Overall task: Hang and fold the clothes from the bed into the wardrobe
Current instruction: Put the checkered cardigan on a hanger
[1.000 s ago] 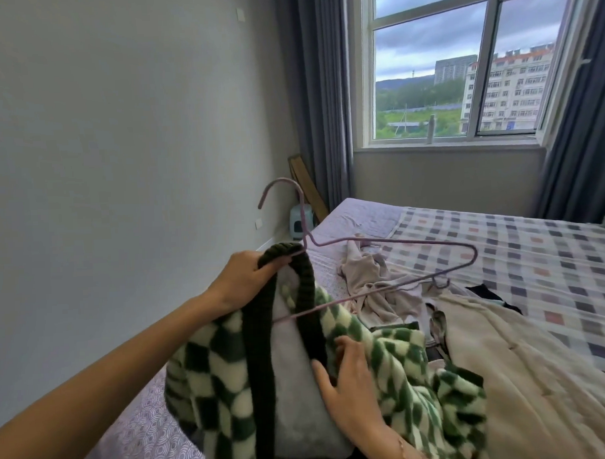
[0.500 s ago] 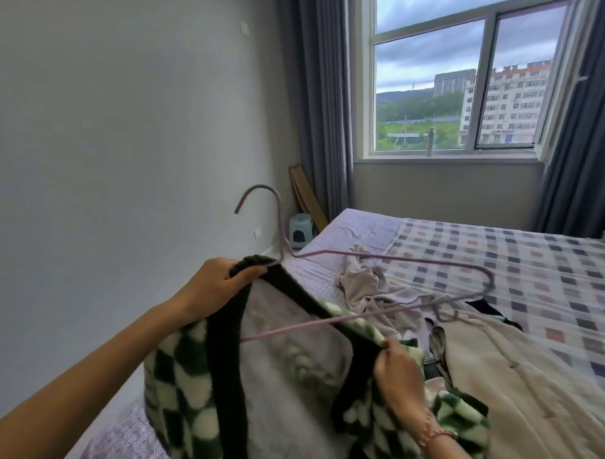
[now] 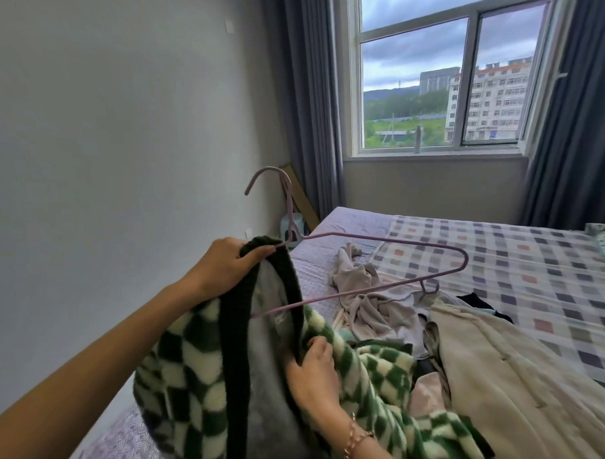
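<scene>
Above the near corner of the purple-sheeted bed (image 3: 345,224), a fluffy green-and-cream checked fleece jacket with a dark ribbed collar (image 3: 193,370) hangs half-threaded on a thin pink wire hanger (image 3: 380,242). The left hand (image 3: 223,266) is closed around the top of the collar together with the hanger's neck, so it carries both. The right hand (image 3: 313,373) is pinched shut on the dark front edge lower down, on the side not yet over the wire.

Only the left shoulder seems seated; the hanger's right arm and its bend stick out bare over the bed. To finish well, the right hand should probably lift that front edge up and outward, open the shoulder, and slide it over the free bend until the collar sits centred under the hook. Thick pile will likely drag on the wire, so a steady left grip matters, or the seated side may slip off.

Room is tight to the left, where the grey wall (image 3: 103,150) stands near, and the hook points that way. To the right lie a crumpled beige garment (image 3: 361,292) and a cream quilted coat (image 3: 505,376), close beneath the hanger's small lower hooks, which could snag them. The clearest space appears to be upward. No wardrobe is in view.
</scene>
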